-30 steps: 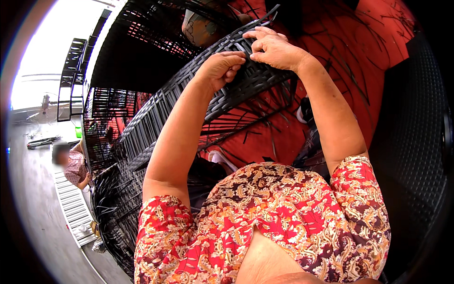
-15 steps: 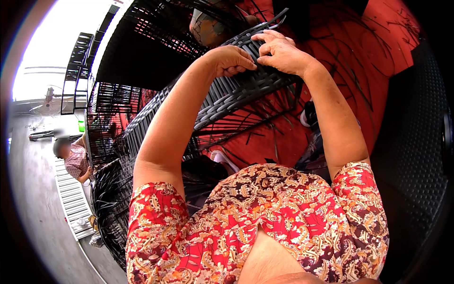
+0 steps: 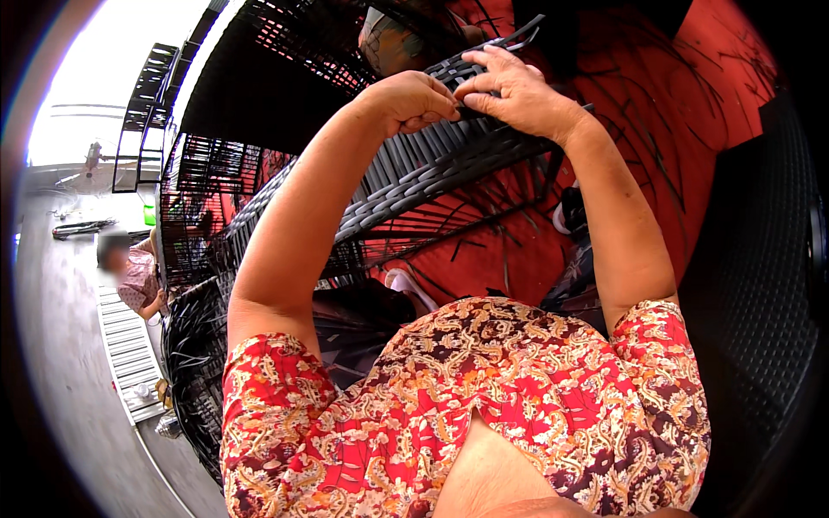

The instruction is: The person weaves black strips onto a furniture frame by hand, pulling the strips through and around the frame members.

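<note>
A grey woven wicker piece (image 3: 432, 164) slants across the upper middle, its braided edge towards me. Over its far part my left hand (image 3: 410, 102) is closed, thumb and forefinger pinched together. Facing it, my right hand (image 3: 522, 97) bends over the weave, its thumb and forefinger brought in against the left fingertips. Whatever they pinch is too small and covered to make out. The other right fingers rest over the woven edge. Just beyond them, loose strand ends (image 3: 527, 30) stick out.
Red floor covering (image 3: 509, 259) lies below, strewn with cut dark strands. Black wicker frames (image 3: 207, 186) stand at left, above a heap of black wicker (image 3: 194, 363). A dark woven surface (image 3: 760, 250) rises at right. Far left, a person (image 3: 138, 281) works beside a white slatted bench (image 3: 129, 358).
Both hands have shifted slightly left along with the arms. My right forefinger and thumb have closed in on the left fingertips. The grey wicker piece appears slightly shifted in view.
</note>
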Action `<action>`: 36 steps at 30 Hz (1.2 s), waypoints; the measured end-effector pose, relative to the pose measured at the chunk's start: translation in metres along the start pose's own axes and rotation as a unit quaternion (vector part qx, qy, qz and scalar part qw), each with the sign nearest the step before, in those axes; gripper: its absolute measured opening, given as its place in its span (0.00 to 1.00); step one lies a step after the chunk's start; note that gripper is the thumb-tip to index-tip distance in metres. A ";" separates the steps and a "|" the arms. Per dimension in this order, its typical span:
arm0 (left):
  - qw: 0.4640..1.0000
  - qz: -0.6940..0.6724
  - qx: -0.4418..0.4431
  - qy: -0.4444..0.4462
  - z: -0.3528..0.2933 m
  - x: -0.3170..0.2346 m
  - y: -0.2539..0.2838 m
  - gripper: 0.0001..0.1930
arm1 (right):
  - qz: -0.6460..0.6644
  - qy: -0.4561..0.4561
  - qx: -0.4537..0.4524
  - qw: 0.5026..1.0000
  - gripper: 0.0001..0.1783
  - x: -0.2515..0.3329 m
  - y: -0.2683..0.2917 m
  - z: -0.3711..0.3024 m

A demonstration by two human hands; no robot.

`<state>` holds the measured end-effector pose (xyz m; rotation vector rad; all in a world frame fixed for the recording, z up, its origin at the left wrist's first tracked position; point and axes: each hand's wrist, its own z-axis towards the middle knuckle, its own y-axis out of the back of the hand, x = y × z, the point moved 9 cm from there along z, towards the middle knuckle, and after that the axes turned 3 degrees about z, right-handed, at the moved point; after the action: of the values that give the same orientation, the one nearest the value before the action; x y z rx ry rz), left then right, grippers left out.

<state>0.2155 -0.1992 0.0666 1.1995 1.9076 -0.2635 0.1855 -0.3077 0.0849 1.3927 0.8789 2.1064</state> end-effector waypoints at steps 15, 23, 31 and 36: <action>0.980 -0.114 -0.147 0.075 -0.010 0.062 0.020 0.06 | 0.122 -0.008 0.025 0.992 0.14 0.007 -0.020 0.002; 0.943 -0.299 -0.101 0.107 0.007 0.082 0.012 0.04 | 0.043 0.001 -0.015 0.999 0.13 0.006 -0.022 0.004; 0.917 -0.393 -0.072 0.010 0.001 0.075 0.003 0.03 | -0.011 -0.030 -0.027 0.999 0.11 0.007 -0.020 0.004; 0.934 -0.354 -0.040 -0.005 -0.002 0.068 -0.001 0.06 | -0.034 0.000 0.034 0.999 0.11 0.012 -0.028 0.002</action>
<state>0.2008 -0.1546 0.0167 0.4082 2.2557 -0.5615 0.1831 -0.2798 0.0729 1.3772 0.9924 2.0433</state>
